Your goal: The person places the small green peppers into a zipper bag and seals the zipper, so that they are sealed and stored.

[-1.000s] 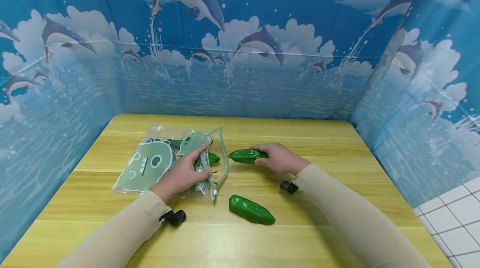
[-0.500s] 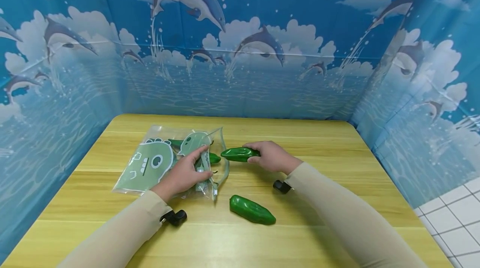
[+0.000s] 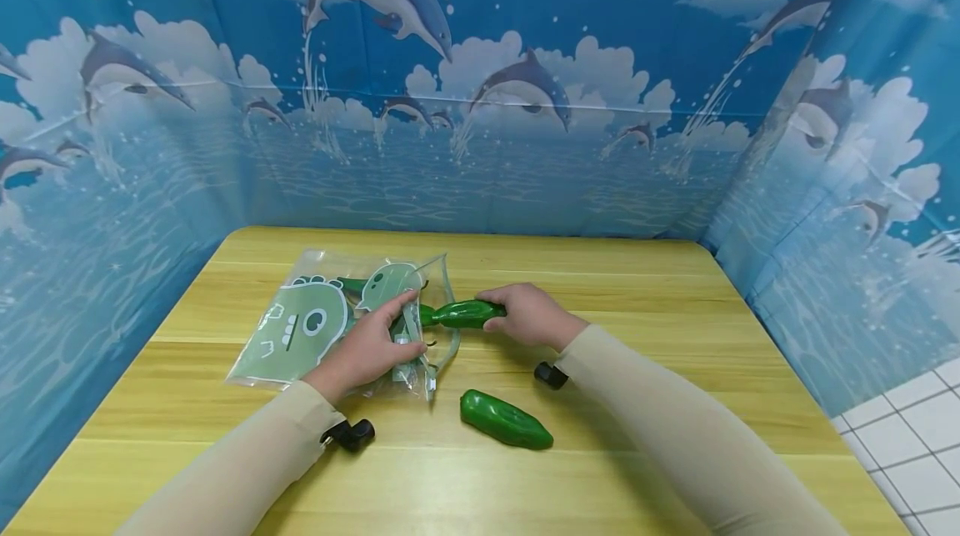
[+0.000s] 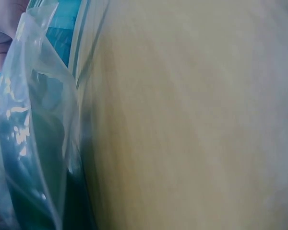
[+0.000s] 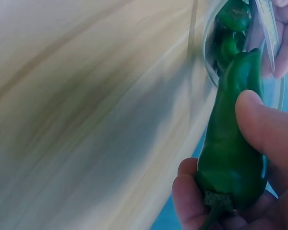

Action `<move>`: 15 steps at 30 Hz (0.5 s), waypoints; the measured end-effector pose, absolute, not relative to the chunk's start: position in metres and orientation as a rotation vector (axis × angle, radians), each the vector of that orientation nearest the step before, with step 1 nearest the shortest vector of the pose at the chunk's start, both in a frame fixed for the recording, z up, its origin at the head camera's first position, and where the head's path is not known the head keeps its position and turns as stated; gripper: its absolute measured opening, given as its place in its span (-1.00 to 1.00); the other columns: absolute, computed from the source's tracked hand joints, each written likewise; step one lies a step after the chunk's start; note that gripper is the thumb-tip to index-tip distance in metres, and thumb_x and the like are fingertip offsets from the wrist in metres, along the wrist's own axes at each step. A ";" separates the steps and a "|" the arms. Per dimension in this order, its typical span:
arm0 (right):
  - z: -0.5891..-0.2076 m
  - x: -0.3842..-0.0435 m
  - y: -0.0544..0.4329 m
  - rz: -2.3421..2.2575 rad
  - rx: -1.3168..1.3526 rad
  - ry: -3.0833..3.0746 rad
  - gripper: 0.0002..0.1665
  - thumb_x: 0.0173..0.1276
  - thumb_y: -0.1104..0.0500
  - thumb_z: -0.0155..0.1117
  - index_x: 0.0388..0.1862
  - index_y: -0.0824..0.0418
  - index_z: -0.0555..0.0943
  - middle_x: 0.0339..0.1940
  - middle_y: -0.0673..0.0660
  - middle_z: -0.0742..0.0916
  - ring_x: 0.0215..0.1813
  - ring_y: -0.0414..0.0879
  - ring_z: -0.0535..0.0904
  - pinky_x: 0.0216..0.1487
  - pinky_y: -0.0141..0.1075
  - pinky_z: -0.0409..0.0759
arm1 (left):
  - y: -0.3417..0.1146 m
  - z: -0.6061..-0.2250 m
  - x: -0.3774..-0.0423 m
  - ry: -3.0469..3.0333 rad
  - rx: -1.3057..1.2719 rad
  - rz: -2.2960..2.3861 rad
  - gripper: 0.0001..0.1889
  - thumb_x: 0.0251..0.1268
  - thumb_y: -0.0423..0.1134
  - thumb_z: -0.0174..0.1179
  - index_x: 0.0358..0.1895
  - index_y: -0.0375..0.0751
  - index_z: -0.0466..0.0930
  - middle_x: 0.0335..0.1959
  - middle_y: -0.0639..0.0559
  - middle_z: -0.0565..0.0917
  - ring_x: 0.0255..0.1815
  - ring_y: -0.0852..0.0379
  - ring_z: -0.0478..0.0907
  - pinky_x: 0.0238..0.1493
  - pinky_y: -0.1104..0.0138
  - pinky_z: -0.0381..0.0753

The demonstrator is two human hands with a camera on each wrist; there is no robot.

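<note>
A clear zip bag (image 3: 281,353) printed with green cartoon monsters lies flat, its mouth facing right. Several green peppers (image 5: 234,17) show inside it in the right wrist view. My left hand (image 3: 363,348) lies over the mouth end and holds the upper film, thumb and index finger spread along its edge. Between the thumb and fingers of my right hand (image 3: 532,316) is another green pepper (image 3: 461,313), gripped at its stem end. Its tip points left into the bag's mouth, overlapping a pepper inside. In the left wrist view the bag (image 4: 53,129) fills the left side.
One more green pepper (image 3: 506,419) lies on the wooden table (image 3: 637,403) in front of the bag. A blue dolphin-print curtain (image 3: 480,169) surrounds the back and sides. White floor tiles (image 3: 911,428) show past the right edge.
My right hand has moved left with its pepper, bringing the tip from outside the bag's rim into the mouth. My left hand, the bag and the loose pepper have stayed put.
</note>
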State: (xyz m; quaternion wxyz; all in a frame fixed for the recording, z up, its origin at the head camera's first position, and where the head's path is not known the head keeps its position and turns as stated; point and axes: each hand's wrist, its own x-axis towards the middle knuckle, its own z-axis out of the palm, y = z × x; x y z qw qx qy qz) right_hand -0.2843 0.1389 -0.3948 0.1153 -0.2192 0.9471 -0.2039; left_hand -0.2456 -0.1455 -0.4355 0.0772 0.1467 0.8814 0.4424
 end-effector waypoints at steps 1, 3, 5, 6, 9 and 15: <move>-0.395 -0.284 0.137 -0.586 -0.645 2.775 -0.35 0.51 0.01 0.39 0.53 0.04 0.53 0.37 0.09 0.72 0.19 -0.04 0.71 0.14 -0.09 0.68 | -0.145 -0.436 -0.246 2.642 0.437 1.325 -0.05 0.31 -0.01 0.43 0.71 0.08 0.12 0.72 -0.06 0.18 0.70 -0.24 0.13 0.54 -0.26 0.33; -0.395 -0.284 0.134 -0.563 -0.648 2.777 -0.35 0.51 0.01 0.39 0.53 0.04 0.53 0.37 0.09 0.72 0.20 -0.03 0.71 0.14 -0.09 0.68 | -0.145 -0.436 -0.246 2.644 0.432 1.322 -0.06 0.31 -0.01 0.43 0.71 0.09 0.13 0.71 -0.06 0.19 0.70 -0.24 0.15 0.54 -0.26 0.33; -0.396 -0.284 0.130 -0.542 -0.651 2.780 -0.36 0.51 0.01 0.39 0.53 0.04 0.54 0.35 0.09 0.72 0.19 -0.04 0.71 0.13 -0.10 0.68 | -0.145 -0.436 -0.246 2.647 0.425 1.319 -0.06 0.30 0.00 0.43 0.70 0.10 0.14 0.71 -0.06 0.20 0.70 -0.24 0.15 0.54 -0.26 0.33; -0.396 -0.284 0.128 -0.530 -0.652 2.785 -0.36 0.51 0.00 0.39 0.52 0.04 0.54 0.34 0.09 0.73 0.17 -0.04 0.72 0.12 -0.11 0.68 | -0.145 -0.436 -0.246 2.649 0.423 1.316 -0.06 0.30 0.00 0.43 0.70 0.11 0.14 0.71 -0.06 0.20 0.69 -0.24 0.16 0.54 -0.26 0.33; -0.397 -0.284 0.121 -0.506 -0.659 2.799 -0.36 0.51 -0.01 0.39 0.51 0.04 0.55 0.31 0.09 0.75 0.16 -0.04 0.72 0.13 -0.11 0.67 | -0.144 -0.436 -0.247 2.653 0.413 1.309 -0.05 0.29 0.02 0.44 0.70 0.13 0.15 0.71 -0.05 0.21 0.69 -0.24 0.16 0.54 -0.26 0.33; -0.396 -0.282 0.110 -0.492 -0.684 2.812 -0.35 0.50 0.01 0.41 0.51 0.09 0.54 0.33 0.13 0.74 0.23 0.02 0.70 0.22 -0.05 0.67 | -0.144 -0.435 -0.246 2.642 0.404 1.313 -0.06 0.29 0.01 0.44 0.70 0.15 0.15 0.71 -0.06 0.21 0.70 -0.24 0.15 0.54 -0.27 0.33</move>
